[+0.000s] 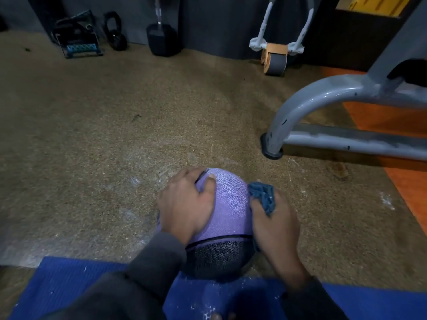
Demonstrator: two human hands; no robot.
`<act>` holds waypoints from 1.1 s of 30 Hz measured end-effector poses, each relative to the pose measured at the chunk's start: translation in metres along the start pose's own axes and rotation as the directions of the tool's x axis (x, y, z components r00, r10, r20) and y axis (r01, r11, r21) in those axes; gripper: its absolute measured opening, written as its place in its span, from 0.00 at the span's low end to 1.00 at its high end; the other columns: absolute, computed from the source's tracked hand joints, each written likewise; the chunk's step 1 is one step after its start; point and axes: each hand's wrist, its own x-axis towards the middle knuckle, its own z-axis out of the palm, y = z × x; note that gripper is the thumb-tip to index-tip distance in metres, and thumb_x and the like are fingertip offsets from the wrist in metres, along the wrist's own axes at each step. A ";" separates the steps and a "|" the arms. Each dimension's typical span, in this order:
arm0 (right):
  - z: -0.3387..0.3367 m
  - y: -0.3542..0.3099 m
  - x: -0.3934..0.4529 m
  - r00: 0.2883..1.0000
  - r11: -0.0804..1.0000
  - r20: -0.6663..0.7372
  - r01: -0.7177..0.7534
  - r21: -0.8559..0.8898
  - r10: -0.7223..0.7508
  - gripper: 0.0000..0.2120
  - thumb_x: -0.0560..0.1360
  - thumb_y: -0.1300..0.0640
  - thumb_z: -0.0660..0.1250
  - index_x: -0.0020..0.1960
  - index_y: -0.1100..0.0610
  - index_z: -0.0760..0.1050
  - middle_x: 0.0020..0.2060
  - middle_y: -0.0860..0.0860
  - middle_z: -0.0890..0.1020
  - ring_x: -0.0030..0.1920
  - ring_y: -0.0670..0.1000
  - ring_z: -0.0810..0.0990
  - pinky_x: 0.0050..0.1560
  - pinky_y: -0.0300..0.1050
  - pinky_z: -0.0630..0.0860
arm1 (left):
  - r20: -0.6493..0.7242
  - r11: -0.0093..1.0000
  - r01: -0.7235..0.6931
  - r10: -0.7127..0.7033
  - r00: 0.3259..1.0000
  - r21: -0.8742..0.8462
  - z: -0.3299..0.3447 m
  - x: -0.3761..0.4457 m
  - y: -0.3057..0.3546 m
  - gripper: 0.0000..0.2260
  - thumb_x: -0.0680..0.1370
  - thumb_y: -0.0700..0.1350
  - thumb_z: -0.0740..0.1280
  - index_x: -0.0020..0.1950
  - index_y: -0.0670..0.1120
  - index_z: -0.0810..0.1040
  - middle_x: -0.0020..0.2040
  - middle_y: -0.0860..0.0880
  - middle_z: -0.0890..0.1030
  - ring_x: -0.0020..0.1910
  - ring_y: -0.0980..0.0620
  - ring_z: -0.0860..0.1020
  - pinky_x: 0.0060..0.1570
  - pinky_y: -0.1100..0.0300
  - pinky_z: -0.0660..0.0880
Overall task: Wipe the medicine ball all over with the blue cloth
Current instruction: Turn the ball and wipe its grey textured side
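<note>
The right hand (pixel 275 218) is pressing the blue cloth (pixel 263 196) against the medicine ball (pixel 231 204)'s right side, fingers hidden; left hand (pixel 184 204), fingers spread, is steadying it. Wiping seems midway; underside likely left.

Medicine ball (pixel 227 204) low in the middle, on the floor (pixel 104 135) at the far edge of the mat (pixel 69 280). Left hand (pixel 184 204) on the ball's left side, right hand (pixel 275 225) on its right — cloth (pixel 263 196) between that hand and the ball. Bench frame (pixel 323 98) to the right, foot on the floor beyond the ball. Against the far wall, left to right — rack (pixel 78 38), kettlebell (pixel 115 31), dumbbell (pixel 163 38), ab wheel (pixel 275 60).
</note>
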 end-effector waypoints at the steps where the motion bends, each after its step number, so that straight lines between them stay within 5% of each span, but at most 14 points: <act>1: -0.003 -0.011 -0.006 0.992 0.991 -0.019 0.128 -0.040 -0.129 0.21 0.70 0.39 0.59 0.58 0.46 0.77 0.45 0.43 0.76 0.46 0.49 0.75 0.47 0.44 0.66 | 0.005 1.000 -0.016 0.016 1.000 0.003 0.000 0.000 0.000 0.24 0.74 0.62 0.55 0.64 0.55 0.76 0.65 0.56 0.76 0.62 0.49 0.75 0.62 0.53 0.71; 3: -0.001 -0.029 -0.010 0.933 0.921 -0.017 0.351 -0.166 -0.359 0.24 0.69 0.40 0.58 0.61 0.44 0.77 0.50 0.43 0.77 0.48 0.48 0.74 0.48 0.42 0.64 | 0.009 0.999 -0.044 0.044 0.999 -0.003 0.000 -0.002 -0.001 0.24 0.75 0.62 0.55 0.65 0.54 0.76 0.65 0.56 0.76 0.62 0.51 0.75 0.62 0.53 0.71; 5: 0.003 -0.036 -0.005 0.910 0.891 -0.011 0.403 -0.208 -0.414 0.22 0.68 0.41 0.58 0.59 0.45 0.78 0.49 0.45 0.79 0.47 0.50 0.75 0.45 0.42 0.65 | -0.003 0.998 -0.050 0.050 0.999 -0.025 -0.002 -0.006 -0.004 0.24 0.75 0.63 0.54 0.64 0.54 0.76 0.65 0.57 0.76 0.62 0.53 0.75 0.62 0.55 0.71; 9: 0.009 -0.011 0.031 0.998 0.999 0.064 -0.008 0.034 0.006 0.13 0.70 0.44 0.64 0.41 0.53 0.77 0.35 0.47 0.80 0.39 0.55 0.79 0.39 0.46 0.70 | -0.024 0.998 -0.051 0.051 0.998 -0.026 -0.004 -0.010 -0.005 0.24 0.75 0.63 0.54 0.64 0.55 0.77 0.64 0.58 0.76 0.61 0.54 0.74 0.60 0.56 0.71; 11: 0.006 0.001 0.042 0.959 0.946 0.160 -0.264 0.190 0.235 0.11 0.73 0.49 0.68 0.37 0.55 0.77 0.33 0.49 0.81 0.41 0.58 0.81 0.44 0.52 0.76 | -0.023 0.999 -0.049 0.049 0.999 -0.021 -0.003 -0.009 -0.002 0.23 0.75 0.62 0.55 0.64 0.55 0.77 0.64 0.59 0.76 0.61 0.54 0.74 0.60 0.57 0.71; 13: 0.002 0.004 0.034 0.938 0.924 0.145 -0.337 0.180 0.314 0.10 0.72 0.50 0.68 0.37 0.56 0.77 0.34 0.50 0.81 0.41 0.58 0.81 0.46 0.53 0.76 | -0.012 0.999 -0.048 0.048 0.999 -0.025 -0.001 -0.007 0.001 0.22 0.75 0.61 0.55 0.63 0.56 0.77 0.64 0.60 0.76 0.61 0.54 0.74 0.61 0.57 0.70; 15: -0.003 0.001 0.013 0.974 0.967 0.038 -0.225 0.118 0.222 0.13 0.69 0.44 0.65 0.41 0.53 0.78 0.35 0.48 0.81 0.41 0.57 0.81 0.45 0.50 0.75 | 0.005 0.998 -0.050 0.050 0.999 -0.023 0.001 -0.005 0.003 0.22 0.75 0.61 0.54 0.63 0.56 0.77 0.64 0.60 0.76 0.62 0.54 0.74 0.62 0.56 0.70; 17: -0.010 -0.017 -0.011 0.999 0.996 -0.036 0.039 0.086 -0.036 0.18 0.66 0.41 0.61 0.48 0.50 0.80 0.41 0.46 0.82 0.44 0.52 0.80 0.46 0.47 0.73 | 0.019 0.998 -0.061 0.061 0.998 -0.018 0.002 -0.003 0.004 0.22 0.75 0.61 0.53 0.63 0.57 0.77 0.64 0.60 0.76 0.63 0.54 0.74 0.63 0.55 0.70; 21: -0.007 -0.047 -0.016 0.924 0.921 -0.012 0.379 -0.092 -0.382 0.20 0.68 0.43 0.60 0.57 0.46 0.80 0.49 0.43 0.81 0.47 0.50 0.77 0.44 0.42 0.67 | 0.023 0.995 -0.104 0.105 0.994 -0.003 0.002 -0.006 0.004 0.22 0.76 0.59 0.54 0.64 0.55 0.77 0.65 0.58 0.76 0.64 0.54 0.73 0.64 0.54 0.70; 23: -0.004 -0.043 0.005 0.948 0.941 -0.010 0.316 -0.118 -0.319 0.15 0.68 0.44 0.62 0.50 0.48 0.80 0.42 0.46 0.81 0.42 0.53 0.77 0.40 0.43 0.65 | 0.011 0.993 -0.117 0.117 0.993 0.006 0.001 -0.009 0.005 0.22 0.76 0.59 0.54 0.64 0.55 0.77 0.65 0.58 0.77 0.64 0.54 0.73 0.64 0.54 0.70; 25: 0.001 -0.027 0.034 0.994 0.992 0.062 0.095 -0.084 -0.090 0.11 0.69 0.43 0.63 0.39 0.50 0.76 0.34 0.47 0.78 0.40 0.56 0.79 0.39 0.44 0.66 | 0.004 0.992 -0.122 0.122 0.992 0.020 0.000 -0.011 0.007 0.21 0.76 0.59 0.55 0.64 0.56 0.77 0.64 0.58 0.77 0.63 0.54 0.74 0.64 0.56 0.70; 29: 0.002 0.000 0.058 0.939 0.948 0.221 -0.294 0.123 0.263 0.10 0.72 0.51 0.67 0.37 0.56 0.76 0.35 0.53 0.81 0.43 0.60 0.82 0.46 0.54 0.76 | 0.014 0.994 -0.109 0.109 0.994 0.022 0.000 -0.015 0.010 0.20 0.76 0.58 0.55 0.64 0.58 0.76 0.64 0.61 0.76 0.63 0.56 0.73 0.64 0.56 0.69; 31: -0.002 0.002 0.043 0.948 0.950 0.163 -0.293 0.111 0.273 0.10 0.72 0.49 0.67 0.37 0.55 0.76 0.36 0.53 0.81 0.45 0.61 0.82 0.47 0.55 0.76 | 0.022 0.995 -0.099 0.099 0.995 0.019 0.002 -0.014 0.013 0.20 0.75 0.58 0.56 0.64 0.58 0.76 0.65 0.61 0.76 0.64 0.57 0.72 0.65 0.54 0.69; 33: -0.009 -0.001 0.016 0.993 0.993 0.031 -0.115 0.036 0.114 0.14 0.68 0.43 0.63 0.44 0.53 0.78 0.39 0.50 0.82 0.44 0.59 0.81 0.46 0.51 0.76 | 0.031 0.995 -0.100 0.100 0.995 0.022 0.003 -0.013 0.015 0.19 0.76 0.57 0.57 0.64 0.58 0.76 0.65 0.62 0.76 0.65 0.57 0.71 0.66 0.55 0.68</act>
